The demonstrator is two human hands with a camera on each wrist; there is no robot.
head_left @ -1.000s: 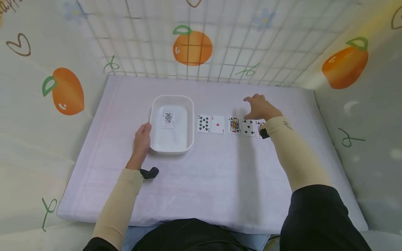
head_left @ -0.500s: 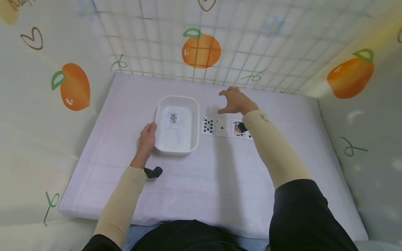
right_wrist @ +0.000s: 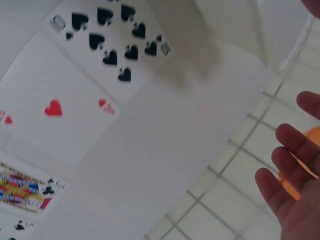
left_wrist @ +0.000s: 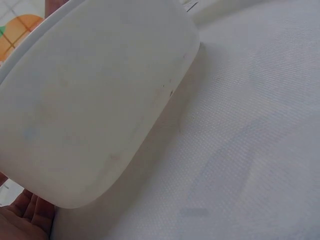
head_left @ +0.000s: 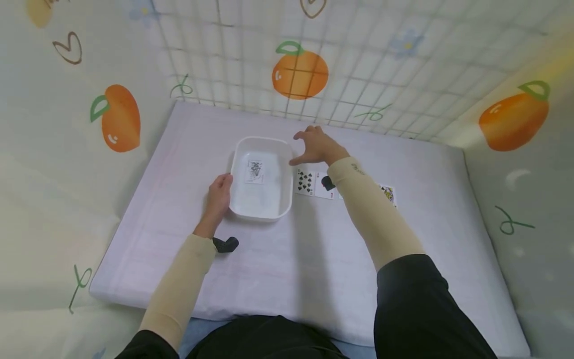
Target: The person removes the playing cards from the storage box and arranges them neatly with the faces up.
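Observation:
A white plastic tub (head_left: 260, 207) stands on the table, with a joker card (head_left: 255, 171) lying inside. My left hand (head_left: 218, 197) holds the tub's left side at the rim; its wall (left_wrist: 95, 105) fills much of the left wrist view. My right hand (head_left: 316, 147) hangs above the table, thumb and fingers spread with nothing between them, the thumb right at the tub's right rim. Below it in the head view lie a ten of spades (head_left: 305, 182) and an ace of hearts (right_wrist: 52, 108). My right forearm hides part of the card row.
Farther along the row lie a face card of clubs (right_wrist: 22, 192), a spade card (right_wrist: 15, 230) and another face card (head_left: 387, 193). A wire grid (head_left: 358, 60) behind patterned cloth rises at the table's back edge. Cloth walls flank both sides.
My right hand has moved left, from above the right-hand cards to the tub's right rim. My left hand stays at the tub. The head view has turned slightly.

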